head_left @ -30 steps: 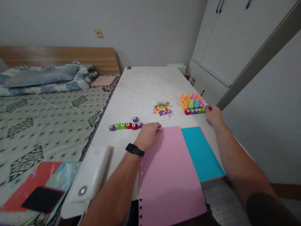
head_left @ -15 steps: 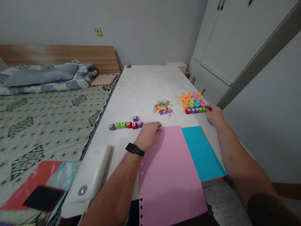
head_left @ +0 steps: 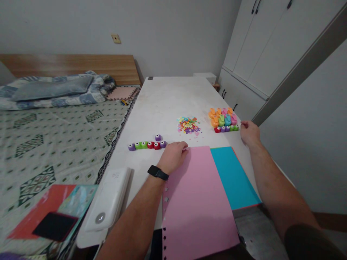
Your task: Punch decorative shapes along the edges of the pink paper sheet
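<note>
Basically, your left hand [head_left: 173, 156] sits over the top left corner of the pink sheet [head_left: 199, 202], fingers bent in and bunched there. Pinching the paper or only pressing on it: can't tell. Either way it likely pins the sheet, since the near end overhangs the surface [head_left: 168, 101] and could slip or sag otherwise. Check the cutouts [head_left: 164, 237] along the left edge: pale higher up, dark at the near end, where no white backs them.

Blue sheet [head_left: 234, 177] lies to the right, apparently partly under the pink one, red edge showing beneath.

Your right hand [head_left: 249, 133] is at the right side, just beside the short punch row [head_left: 227, 128] but apart from it. Thumb and fingers are curled close together; can't tell if they grip anything. Animal-shaped pieces [head_left: 221, 120] are packed tight behind that row, probably to save room.

Longer punch row [head_left: 145, 145] ends by your left hand, one loose purple piece [head_left: 158, 138] behind it. Paper bits [head_left: 188, 125] are heaped between the two groups, past the sheets, probably so they don't get underneath. White case [head_left: 108, 202] lies far left, likely clear of your working area.
</note>
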The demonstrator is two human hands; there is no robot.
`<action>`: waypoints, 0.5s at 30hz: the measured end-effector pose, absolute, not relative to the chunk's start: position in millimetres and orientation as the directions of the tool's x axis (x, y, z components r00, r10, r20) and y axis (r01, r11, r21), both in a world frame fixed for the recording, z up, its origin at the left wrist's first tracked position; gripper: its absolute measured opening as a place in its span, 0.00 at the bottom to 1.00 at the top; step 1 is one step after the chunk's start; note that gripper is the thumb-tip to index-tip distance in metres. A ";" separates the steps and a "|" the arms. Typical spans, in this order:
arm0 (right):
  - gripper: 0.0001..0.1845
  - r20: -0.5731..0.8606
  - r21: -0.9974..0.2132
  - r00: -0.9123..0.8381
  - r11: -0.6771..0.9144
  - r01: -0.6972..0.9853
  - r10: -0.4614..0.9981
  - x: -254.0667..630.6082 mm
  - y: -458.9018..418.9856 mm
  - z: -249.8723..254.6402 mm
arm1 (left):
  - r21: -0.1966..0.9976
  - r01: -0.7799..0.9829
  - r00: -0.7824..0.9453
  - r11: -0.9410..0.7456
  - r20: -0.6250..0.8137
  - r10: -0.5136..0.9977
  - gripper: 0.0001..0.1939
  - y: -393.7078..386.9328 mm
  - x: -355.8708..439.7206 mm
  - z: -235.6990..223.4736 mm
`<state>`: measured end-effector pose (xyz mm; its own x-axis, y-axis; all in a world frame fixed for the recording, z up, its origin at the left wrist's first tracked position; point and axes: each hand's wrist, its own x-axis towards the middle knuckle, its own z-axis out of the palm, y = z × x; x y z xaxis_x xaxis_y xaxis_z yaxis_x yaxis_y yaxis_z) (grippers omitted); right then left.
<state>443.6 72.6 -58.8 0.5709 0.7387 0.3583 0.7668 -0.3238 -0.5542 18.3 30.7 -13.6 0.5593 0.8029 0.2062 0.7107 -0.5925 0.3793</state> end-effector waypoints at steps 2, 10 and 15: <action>0.20 0.381 -0.572 0.589 -0.319 0.756 0.712 442.3 72.3 -58.0 | 0.378 0.708 0.563 -0.596 0.208 0.800 0.09 30.8 18.2 -13.9; 0.20 0.440 -0.599 0.633 -0.317 0.735 0.637 440.2 72.2 -60.0 | 0.386 0.706 0.557 -0.593 0.215 0.802 0.09 31.3 18.2 -15.3; 0.19 0.444 -0.586 0.633 -0.329 0.741 0.634 441.1 71.7 -61.4 | 0.381 0.711 0.553 -0.590 0.214 0.805 0.09 30.7 19.0 -14.5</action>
